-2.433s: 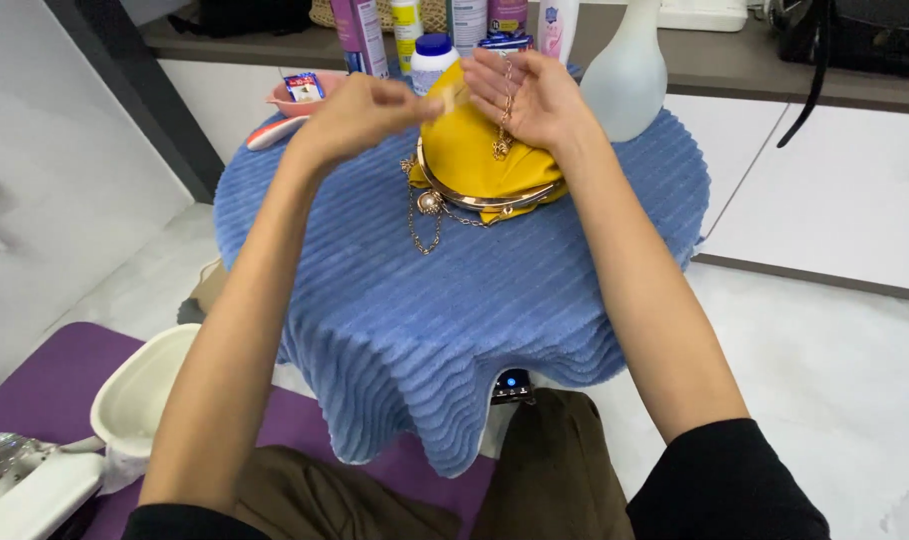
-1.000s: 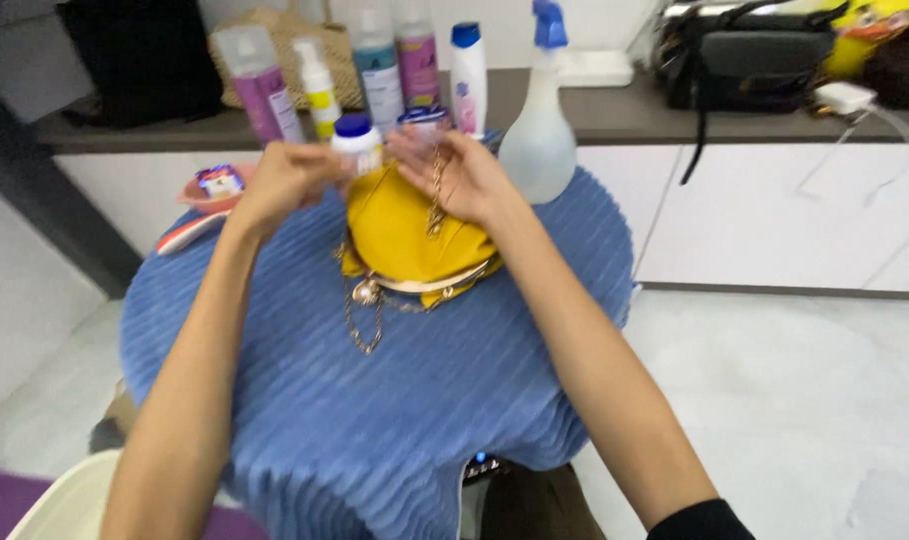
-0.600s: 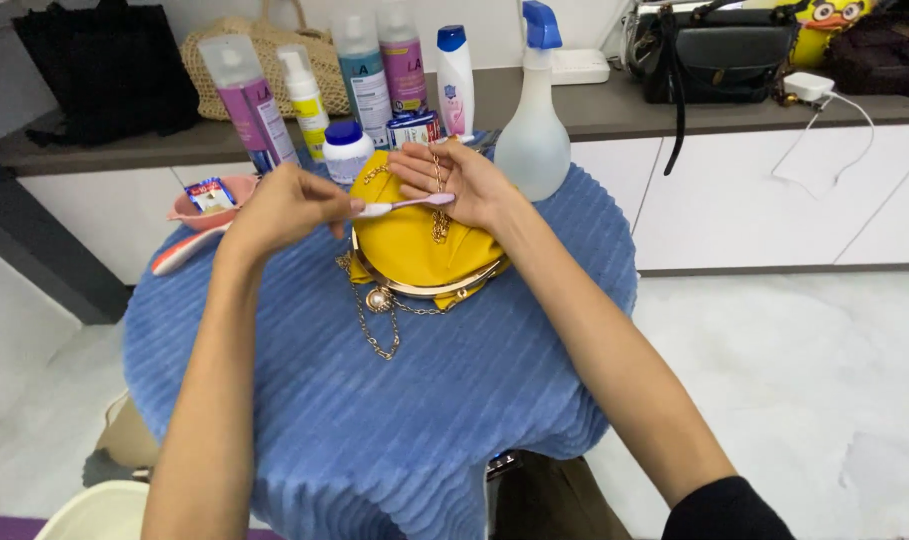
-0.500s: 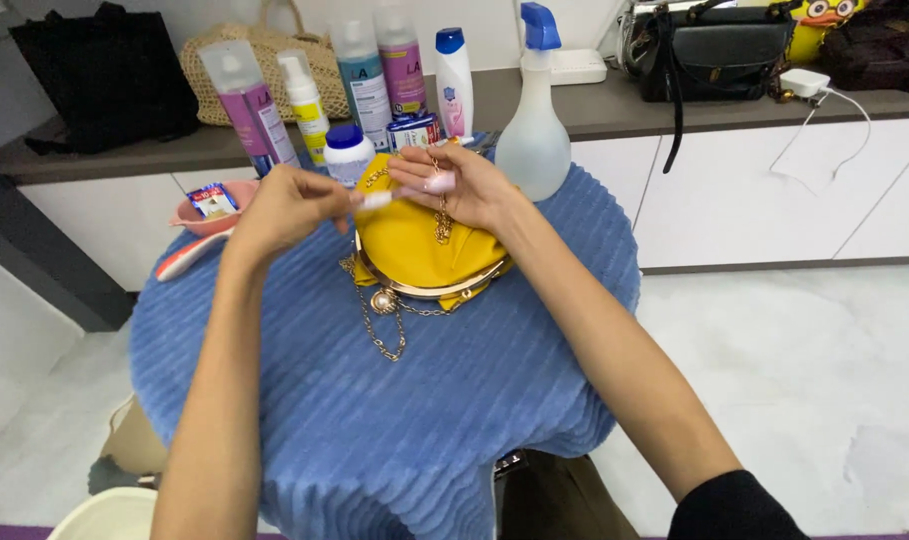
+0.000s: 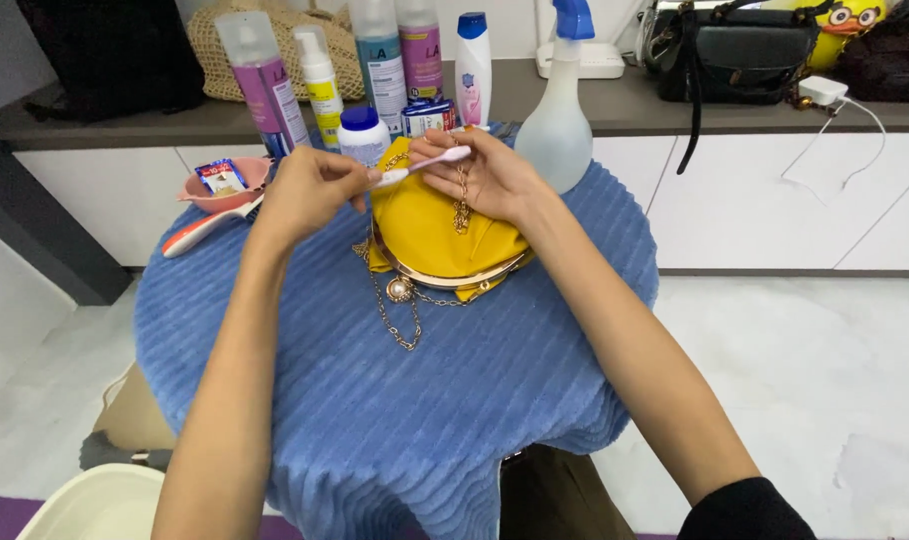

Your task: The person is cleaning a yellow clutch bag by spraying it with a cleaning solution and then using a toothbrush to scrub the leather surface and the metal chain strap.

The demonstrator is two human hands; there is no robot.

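A round bench (image 5: 394,400) draped in a ribbed blue cloth fills most of the view, and a low counter (image 5: 614,100) behind it carries dark bags and a woven basket. Along the bench's far edge stand a clear spray bottle (image 5: 557,130) with a blue trigger, several tall cleaner bottles (image 5: 384,60), a small white jar (image 5: 362,135) with a blue lid, and a pink dish (image 5: 224,185) beside a red-and-white brush (image 5: 199,228).

In the middle of the cloth lies a yellow purse (image 5: 429,235) with a gold clasp frame, and its gold chain (image 5: 399,315) trails loose toward the person. The right hand (image 5: 484,175) rests on the purse's far side, its fingers curled over the top and pinching a length of chain. The left hand (image 5: 309,190) is closed around the handle of a small pink-and-white toothbrush (image 5: 419,165), whose head reaches across to the right hand's fingers.

The step in hand looks like scrubbing the chain or the purse's upper edge. It would likely go best with the right hand keeping the chain taut and the purse pinned flat. The left hand would do well to make short, light strokes, keeping the bristles off the yellow surface unless it is the part being cleaned.
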